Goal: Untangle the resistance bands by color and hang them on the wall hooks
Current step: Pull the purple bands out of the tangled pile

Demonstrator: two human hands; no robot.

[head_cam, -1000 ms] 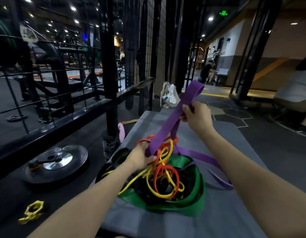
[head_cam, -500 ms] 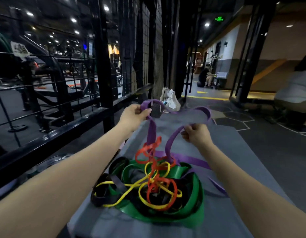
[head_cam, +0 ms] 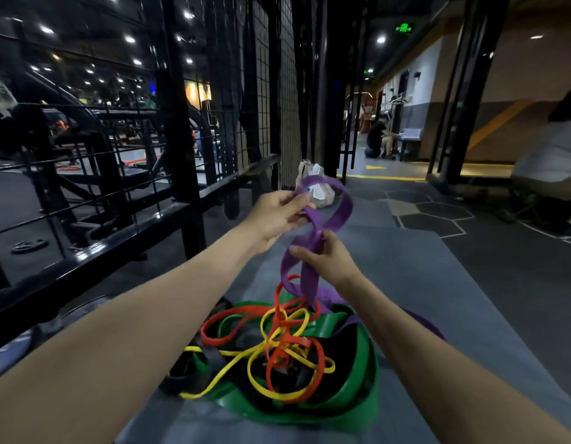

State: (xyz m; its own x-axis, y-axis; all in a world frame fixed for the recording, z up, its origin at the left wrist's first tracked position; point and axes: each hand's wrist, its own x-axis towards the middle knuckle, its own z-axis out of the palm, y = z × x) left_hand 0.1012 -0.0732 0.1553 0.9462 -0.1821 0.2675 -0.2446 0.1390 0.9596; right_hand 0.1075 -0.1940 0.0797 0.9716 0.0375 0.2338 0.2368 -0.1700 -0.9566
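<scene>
Both hands are raised over the grey surface (head_cam: 406, 283), each holding the purple band (head_cam: 343, 208): the left hand (head_cam: 277, 216) pinches its upper loop between thumb and fingers, and the right hand (head_cam: 322, 257), just below and to the right, has its fingers curled round the two strands running down. Those strands drop into the tangle beneath, where a red band (head_cam: 277, 347) and a yellow band (head_cam: 261, 357) are knotted together on top of a wide green band (head_cam: 367, 379) and a black band (head_cam: 188, 370). The heap sits near the surface's left edge, close to the black metal railing (head_cam: 117, 232) and the wire mesh panel (head_cam: 287, 91) that close off that side. To the right the surface lies bare up to its edge, with dark floor (head_cam: 518, 267) beyond. A white bag (head_cam: 319, 190) sits at the far end, partly behind the purple loop. A green sign (head_cam: 404, 27) glows overhead, its writing too small to read.
</scene>
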